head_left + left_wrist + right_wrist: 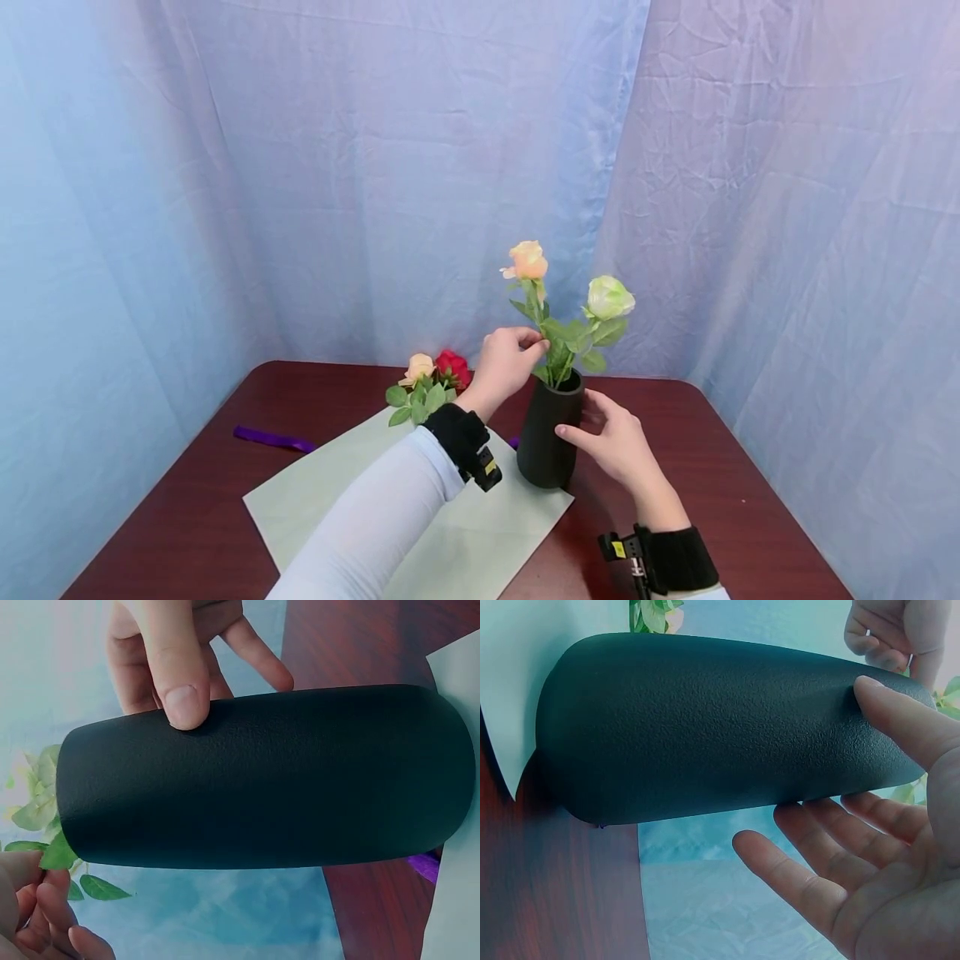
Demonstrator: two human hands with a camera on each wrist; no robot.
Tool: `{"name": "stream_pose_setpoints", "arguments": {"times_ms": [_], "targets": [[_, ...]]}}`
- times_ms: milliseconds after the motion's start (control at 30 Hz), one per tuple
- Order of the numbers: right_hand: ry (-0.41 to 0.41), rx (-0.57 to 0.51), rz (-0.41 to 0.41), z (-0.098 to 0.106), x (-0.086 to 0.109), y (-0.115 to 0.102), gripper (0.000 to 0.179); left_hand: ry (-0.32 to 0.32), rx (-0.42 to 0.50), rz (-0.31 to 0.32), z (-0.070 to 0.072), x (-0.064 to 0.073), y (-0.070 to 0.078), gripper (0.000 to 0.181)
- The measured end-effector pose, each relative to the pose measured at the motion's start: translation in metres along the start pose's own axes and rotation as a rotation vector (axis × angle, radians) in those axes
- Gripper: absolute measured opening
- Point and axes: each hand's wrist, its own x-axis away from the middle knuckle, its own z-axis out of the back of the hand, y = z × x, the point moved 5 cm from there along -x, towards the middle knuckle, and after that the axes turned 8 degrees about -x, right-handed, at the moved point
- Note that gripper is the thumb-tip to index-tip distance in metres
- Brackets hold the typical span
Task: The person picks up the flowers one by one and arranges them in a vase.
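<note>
A dark, matte vase (550, 433) stands on the pale sheet's right corner, holding a peach rose (527, 261) and a white-green rose (610, 297). At the vase mouth, my left hand (507, 360) pinches the leafy stem of the peach rose; in the left wrist view its fingertips meet at a green leaf (58, 851). My right hand (618, 437) holds the upper part of the vase from the right. In the right wrist view, the right thumb (889, 709) lies on one side of the vase and the fingers are along the other.
A second peach rose (420, 367) and a red rose (453, 367) lie with leaves at the back of the brown table (750, 517). The pale green sheet (450, 550) spreads under my left arm. A purple ribbon (273, 438) lies left, partly hidden by the sheet.
</note>
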Motion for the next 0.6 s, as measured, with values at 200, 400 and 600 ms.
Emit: {"name": "stream_pose_setpoints", "arguments": {"times_ms": [200,400,600], "targets": [[0.0,0.007,-0.014,-0.0012,0.0008,-0.0033,0.077,-0.017,0.017,0.017,-0.0005,-0.0003,-0.0018,0.019],[0.003,0.004,-0.006,0.0003,0.0,-0.0044,0.077,-0.022,0.014,0.018,0.0023,0.0031,-0.0013,0.021],[0.0,0.009,-0.003,0.001,0.0002,-0.0045,0.077,-0.041,0.023,0.044,0.0025,0.0063,-0.0029,0.023]]}}
